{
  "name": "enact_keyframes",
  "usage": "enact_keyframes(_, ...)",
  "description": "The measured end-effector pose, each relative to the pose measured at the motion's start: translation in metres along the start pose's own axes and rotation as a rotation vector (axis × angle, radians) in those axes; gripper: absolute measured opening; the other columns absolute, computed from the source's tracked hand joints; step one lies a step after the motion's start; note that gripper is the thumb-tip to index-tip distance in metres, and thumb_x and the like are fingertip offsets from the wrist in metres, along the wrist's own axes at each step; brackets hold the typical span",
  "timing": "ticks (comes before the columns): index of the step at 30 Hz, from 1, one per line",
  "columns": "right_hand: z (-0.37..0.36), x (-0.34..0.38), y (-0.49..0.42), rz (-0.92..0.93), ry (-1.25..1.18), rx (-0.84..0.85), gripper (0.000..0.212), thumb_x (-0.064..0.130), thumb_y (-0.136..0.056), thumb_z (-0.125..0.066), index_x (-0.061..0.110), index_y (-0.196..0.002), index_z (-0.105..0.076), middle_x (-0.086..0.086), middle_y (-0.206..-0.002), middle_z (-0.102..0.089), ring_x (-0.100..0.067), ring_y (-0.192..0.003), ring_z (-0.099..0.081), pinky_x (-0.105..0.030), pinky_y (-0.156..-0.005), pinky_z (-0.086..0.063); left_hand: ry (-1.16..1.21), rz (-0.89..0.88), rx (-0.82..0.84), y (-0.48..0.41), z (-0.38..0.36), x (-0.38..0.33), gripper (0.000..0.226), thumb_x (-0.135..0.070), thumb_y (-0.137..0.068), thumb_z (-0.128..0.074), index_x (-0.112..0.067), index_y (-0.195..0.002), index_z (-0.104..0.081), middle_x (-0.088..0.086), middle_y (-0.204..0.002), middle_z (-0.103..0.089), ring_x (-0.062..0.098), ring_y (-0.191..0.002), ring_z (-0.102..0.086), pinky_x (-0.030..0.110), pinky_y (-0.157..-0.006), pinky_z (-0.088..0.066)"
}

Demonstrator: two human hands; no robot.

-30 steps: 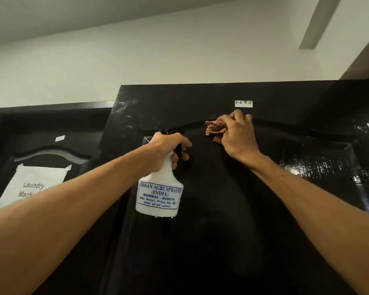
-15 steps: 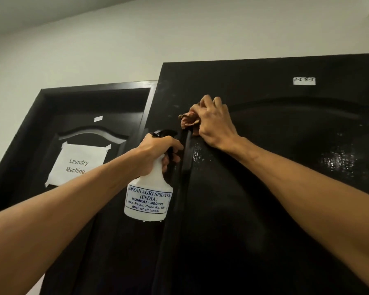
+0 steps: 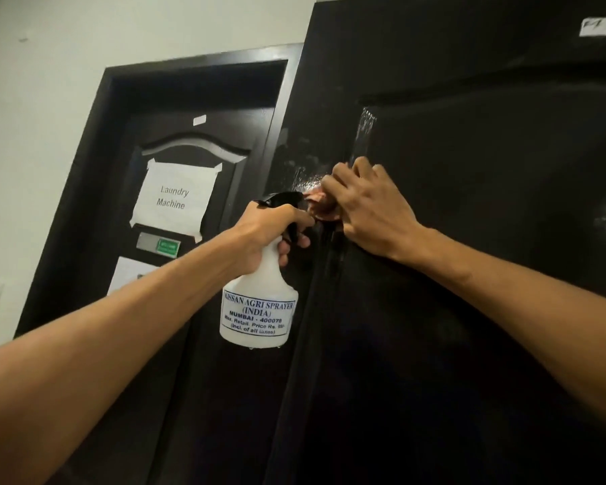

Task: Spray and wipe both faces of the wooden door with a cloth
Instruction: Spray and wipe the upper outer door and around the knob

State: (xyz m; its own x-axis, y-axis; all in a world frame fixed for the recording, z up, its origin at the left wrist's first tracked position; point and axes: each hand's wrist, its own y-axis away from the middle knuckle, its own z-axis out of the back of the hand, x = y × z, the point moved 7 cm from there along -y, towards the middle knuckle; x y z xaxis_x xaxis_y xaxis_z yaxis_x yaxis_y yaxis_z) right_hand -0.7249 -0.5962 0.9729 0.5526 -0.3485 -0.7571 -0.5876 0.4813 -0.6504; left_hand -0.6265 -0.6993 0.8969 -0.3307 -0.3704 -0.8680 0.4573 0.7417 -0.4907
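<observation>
**Position.** The glossy black wooden door (image 3: 469,257) stands upright directly ahead. The crumpled pinkish-red cloth (image 3: 321,209) is bunched under the curled fingers of the right hand (image 3: 368,208) and pressed against the door's left stile, beside the vertical panel moulding. The white translucent plastic spray bottle (image 3: 259,302) is gripped at the neck by the left hand (image 3: 270,232), with fingers wrapped below the black trigger head (image 3: 284,199). The nozzle lies just beside the cloth.

**Hazards.**
- The hands are crowded together, so the right hand is likely to be sprayed if the trigger is squeezed here.
- Wet streaks are visible above the cloth. If they are left unwiped, runs down the lacquer are to be expected.
- The recessed moulding edge may be skipped by a bunched cloth.
- Drops hang from the bottle base, and drips below are probable.
- The second face is out of view, and its condition cannot be judged.

**Materials.** The door finish is smooth, hard and highly reflective. The cloth is soft and creased. The bottle is rounded, semi-rigid and bears a printed blue-bordered label.
</observation>
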Motion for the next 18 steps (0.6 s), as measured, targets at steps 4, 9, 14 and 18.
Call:
enact_keyframes(4, -0.002, 0.001, 0.009, 0.080, 0.004, 0.094, 0.045, 0.040, -0.084, -0.059, 0.017, -0.122, -0.051, -0.009, -0.116, -0.055, -0.031, -0.101, -0.049, -0.043, -0.077, -0.040, -0.006, 0.047, 0.010, 0.016, 0.001, 0.031, 0.013, -0.015, -0.089, -0.076, -0.004, -0.094, -0.073, 0.018, -0.082, -0.074, 0.014, -0.044, -0.039, 0.024, -0.043, -0.040)
enact_keyframes(9, 0.002, 0.022, 0.018, -0.027, -0.067, 0.044, 0.040, 0.030, -0.084, -0.050, 0.015, -0.120, -0.055, -0.009, -0.113, -0.057, -0.034, -0.100, -0.048, -0.044, -0.079, -0.040, 0.004, 0.055, -0.005, 0.032, 0.006, 0.050, 0.013, -0.017, -0.090, -0.077, -0.005, -0.095, -0.075, 0.016, -0.082, -0.073, 0.013, -0.043, -0.040, 0.024, -0.043, -0.040)
enact_keyframes(14, -0.007, 0.091, 0.081, 0.274, -0.153, 0.120, 0.035, 0.041, -0.088, -0.044, 0.018, -0.112, -0.053, -0.003, -0.105, -0.057, -0.026, -0.095, -0.049, -0.038, -0.078, -0.038, -0.017, 0.067, -0.022, 0.049, 0.015, 0.060, 0.018, -0.017, -0.087, -0.079, -0.003, -0.098, -0.075, 0.017, -0.080, -0.072, 0.014, -0.043, -0.039, 0.024, -0.044, -0.039)
enact_keyframes(18, -0.003, 0.013, 0.024, -0.072, -0.091, 0.050, 0.044, 0.048, -0.090, -0.058, 0.019, -0.122, -0.056, -0.009, -0.114, -0.057, -0.031, -0.099, -0.049, -0.043, -0.079, -0.040, -0.007, 0.071, -0.017, 0.053, 0.016, 0.055, 0.022, -0.017, -0.091, -0.076, 0.000, -0.106, -0.075, 0.018, -0.087, -0.074, 0.014, -0.044, -0.040, 0.024, -0.043, -0.040)
